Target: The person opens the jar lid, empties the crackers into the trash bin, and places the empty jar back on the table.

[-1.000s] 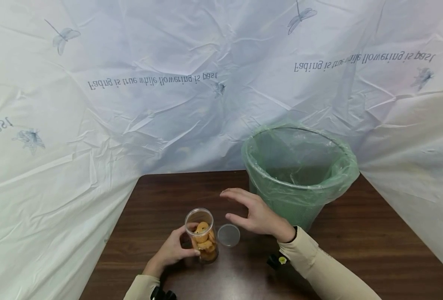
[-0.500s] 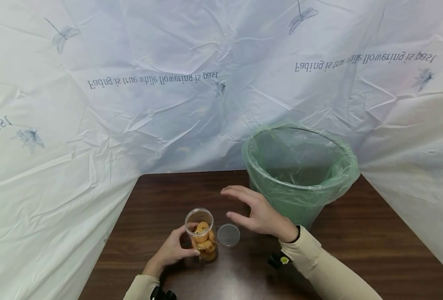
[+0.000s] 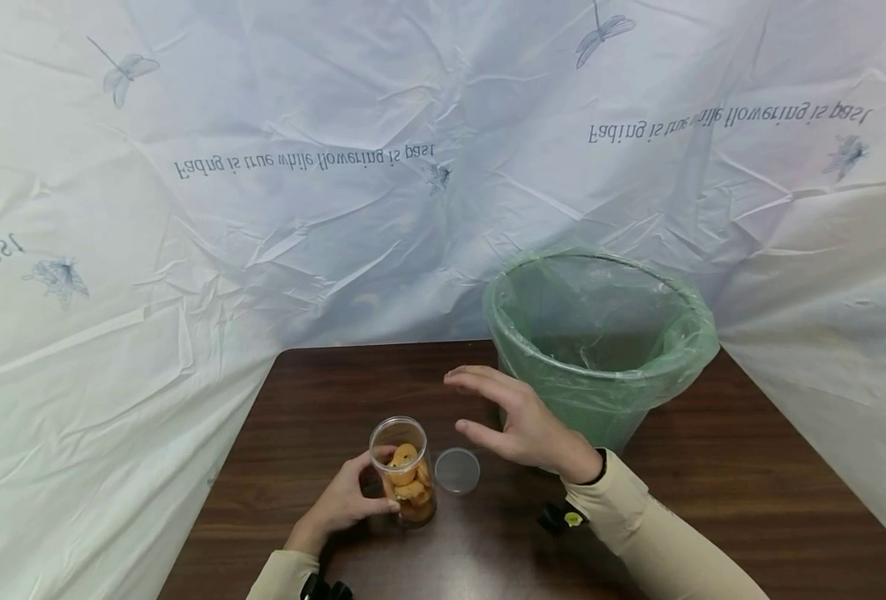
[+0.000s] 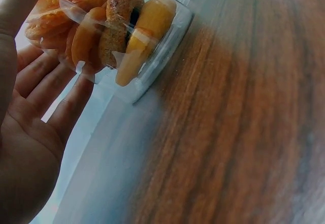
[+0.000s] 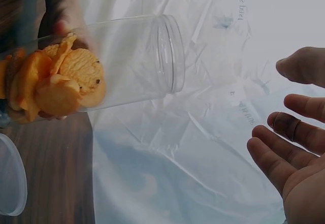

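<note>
A clear plastic jar [image 3: 423,454] without its lid stands upright on the table, its lower half filled with several round cookies [image 3: 407,475]. Round its left side curl the thumb and fingers of my left hand [image 3: 347,497], which holds it; part of the fingers is hidden behind the jar. The clear round lid [image 3: 458,471] lies flat just right of the jar. Above and to the right of that lid hovers my right hand [image 3: 523,423], fingers spread and holding nothing. In the right wrist view, the jar's open mouth [image 5: 172,54] faces free of any cover.
Behind my right hand, a green mesh bin [image 3: 608,425] lined with a thin green bag [image 3: 683,333] stands on the dark wooden table [image 3: 750,483]. A white printed sheet [image 3: 322,233] hangs round the table's back and sides.
My right hand has drifted slightly up and to the right, fingers still spread. The left hand, jar, lid and bin have stayed in place.
</note>
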A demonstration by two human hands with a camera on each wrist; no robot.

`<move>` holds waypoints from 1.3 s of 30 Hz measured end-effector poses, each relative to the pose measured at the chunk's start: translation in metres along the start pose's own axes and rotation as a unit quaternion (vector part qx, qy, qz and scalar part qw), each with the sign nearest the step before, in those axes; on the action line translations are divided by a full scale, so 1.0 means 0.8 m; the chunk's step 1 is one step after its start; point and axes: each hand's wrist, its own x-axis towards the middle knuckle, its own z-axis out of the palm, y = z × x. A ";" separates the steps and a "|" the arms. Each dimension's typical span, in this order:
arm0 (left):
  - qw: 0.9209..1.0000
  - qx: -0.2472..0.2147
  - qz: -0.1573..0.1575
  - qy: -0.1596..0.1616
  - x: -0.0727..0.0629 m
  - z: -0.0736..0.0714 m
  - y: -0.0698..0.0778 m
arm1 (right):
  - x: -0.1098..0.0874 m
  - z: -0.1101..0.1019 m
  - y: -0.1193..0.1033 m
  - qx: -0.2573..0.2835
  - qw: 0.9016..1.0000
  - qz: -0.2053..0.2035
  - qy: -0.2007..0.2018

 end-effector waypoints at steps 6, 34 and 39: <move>1.000 -0.005 0.000 -0.002 0.000 0.000 0.002 | 0.002 -0.007 -0.005 0.009 1.000 -0.001 0.006; 1.000 -0.001 -0.004 -0.003 -0.001 -0.001 0.004 | 0.008 -0.033 -0.011 0.021 0.998 -0.036 0.053; 1.000 0.006 -0.001 0.000 -0.001 0.000 0.003 | 0.007 -0.040 -0.013 0.017 0.997 -0.034 0.062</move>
